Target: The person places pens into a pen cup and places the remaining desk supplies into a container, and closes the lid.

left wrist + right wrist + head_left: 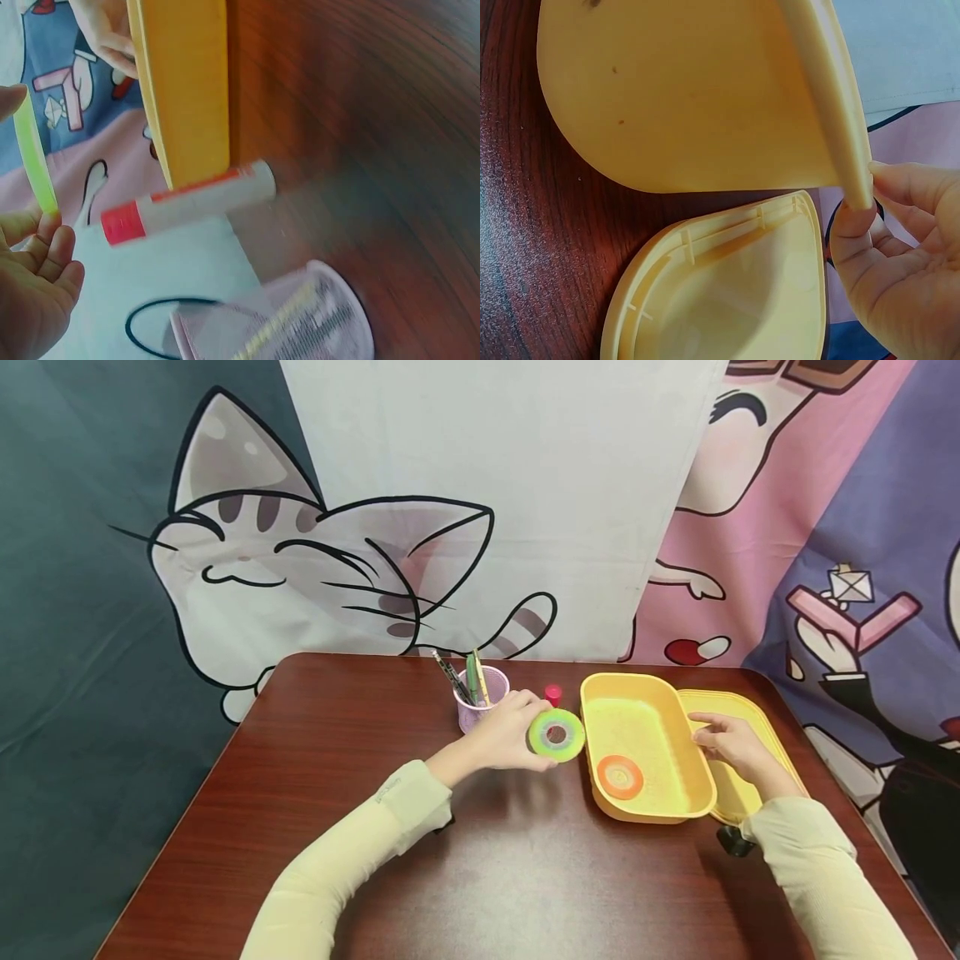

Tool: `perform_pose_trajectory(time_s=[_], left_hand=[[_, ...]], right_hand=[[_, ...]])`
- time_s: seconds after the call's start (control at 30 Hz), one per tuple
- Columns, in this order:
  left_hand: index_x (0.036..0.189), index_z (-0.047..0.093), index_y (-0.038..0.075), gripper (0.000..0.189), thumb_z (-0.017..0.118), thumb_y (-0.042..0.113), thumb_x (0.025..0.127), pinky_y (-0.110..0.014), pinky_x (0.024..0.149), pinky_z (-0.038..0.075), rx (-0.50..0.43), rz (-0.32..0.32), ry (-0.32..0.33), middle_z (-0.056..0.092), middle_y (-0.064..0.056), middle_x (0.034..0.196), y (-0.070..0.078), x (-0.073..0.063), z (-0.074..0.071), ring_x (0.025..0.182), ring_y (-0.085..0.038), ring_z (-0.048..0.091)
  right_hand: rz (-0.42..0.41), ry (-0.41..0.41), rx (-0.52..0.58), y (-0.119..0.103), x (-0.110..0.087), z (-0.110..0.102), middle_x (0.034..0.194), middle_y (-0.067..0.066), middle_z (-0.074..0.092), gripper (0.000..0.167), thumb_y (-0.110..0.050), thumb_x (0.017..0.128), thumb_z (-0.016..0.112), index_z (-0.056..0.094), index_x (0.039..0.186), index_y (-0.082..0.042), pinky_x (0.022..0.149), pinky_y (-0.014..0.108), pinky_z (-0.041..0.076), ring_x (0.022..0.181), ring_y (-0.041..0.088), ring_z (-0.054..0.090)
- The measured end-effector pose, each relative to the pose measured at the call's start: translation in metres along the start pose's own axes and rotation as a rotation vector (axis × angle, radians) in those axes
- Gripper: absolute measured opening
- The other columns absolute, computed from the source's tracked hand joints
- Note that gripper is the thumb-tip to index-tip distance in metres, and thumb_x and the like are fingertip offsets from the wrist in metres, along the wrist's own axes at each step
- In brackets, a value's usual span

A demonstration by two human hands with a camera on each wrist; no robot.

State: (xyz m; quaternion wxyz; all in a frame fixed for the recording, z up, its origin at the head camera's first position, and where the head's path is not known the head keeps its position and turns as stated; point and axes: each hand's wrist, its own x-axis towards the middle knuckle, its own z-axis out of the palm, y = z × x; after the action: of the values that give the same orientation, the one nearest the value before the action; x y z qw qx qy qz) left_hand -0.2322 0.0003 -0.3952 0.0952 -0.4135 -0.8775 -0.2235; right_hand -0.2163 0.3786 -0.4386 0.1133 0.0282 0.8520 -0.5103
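Observation:
My left hand holds a flat roll of green tape by its edge, above the table beside the yellow box. The left wrist view shows the tape edge-on between thumb and fingers. With thumb and fingers, my right hand pinches the right rim of the yellow box. A roll of orange tape lies inside the box, near its front left corner. Beneath my right hand is the yellow lid, partly hidden in the head view.
Behind the left hand stands a lilac mesh pen cup with several pens. A red-capped glue stick stands upright between the cup and the box. The brown table ends at a printed cloth backdrop.

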Motion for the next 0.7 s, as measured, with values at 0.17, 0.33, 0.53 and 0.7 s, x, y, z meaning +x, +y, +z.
perform_pose_trajectory(time_s=[0.17, 0.33, 0.53, 0.7], left_hand=[[0.106, 0.056, 0.016, 0.062, 0.072, 0.051, 0.057, -0.02, 0.073, 0.039, 0.014, -0.002, -0.023, 0.051, 0.002, 0.095, 0.016, 0.015, 0.012, 0.088, -0.013, 0.045], [0.112, 0.055, 0.012, 0.07, 0.07, 0.052, 0.058, -0.021, 0.08, 0.04, 0.051, -0.014, -0.047, 0.051, 0.0, 0.1, 0.031, 0.028, 0.029, 0.094, -0.013, 0.046], [0.118, 0.052, 0.013, 0.075, 0.067, 0.058, 0.06, -0.021, 0.08, 0.04, 0.099, -0.071, -0.098, 0.05, 0.001, 0.105, 0.039, 0.041, 0.046, 0.097, -0.013, 0.044], [0.117, 0.051, 0.015, 0.073, 0.066, 0.058, 0.06, -0.021, 0.079, 0.041, 0.114, -0.109, -0.131, 0.049, 0.002, 0.106, 0.041, 0.052, 0.059, 0.098, -0.013, 0.044]], right_hand=[[0.002, -0.001, 0.006, 0.0, 0.0, 0.0, 0.071, -0.012, 0.052, 0.054, -0.006, 0.087, 0.049, 0.025, 0.131, 0.014, 0.06, 0.021, 0.047, 0.063, 0.003, 0.049], [0.0, 0.001, 0.014, 0.001, 0.0, 0.0, 0.071, -0.012, 0.052, 0.054, -0.006, 0.087, 0.049, 0.025, 0.131, 0.014, 0.06, 0.021, 0.047, 0.062, 0.003, 0.049], [-0.005, 0.004, 0.018, 0.002, 0.0, 0.001, 0.071, -0.012, 0.052, 0.053, -0.007, 0.087, 0.049, 0.025, 0.13, 0.015, 0.059, 0.021, 0.047, 0.061, 0.004, 0.049], [-0.006, 0.007, 0.016, 0.002, 0.001, 0.001, 0.071, -0.012, 0.052, 0.053, -0.007, 0.088, 0.049, 0.025, 0.13, 0.015, 0.059, 0.02, 0.047, 0.061, 0.003, 0.05]])
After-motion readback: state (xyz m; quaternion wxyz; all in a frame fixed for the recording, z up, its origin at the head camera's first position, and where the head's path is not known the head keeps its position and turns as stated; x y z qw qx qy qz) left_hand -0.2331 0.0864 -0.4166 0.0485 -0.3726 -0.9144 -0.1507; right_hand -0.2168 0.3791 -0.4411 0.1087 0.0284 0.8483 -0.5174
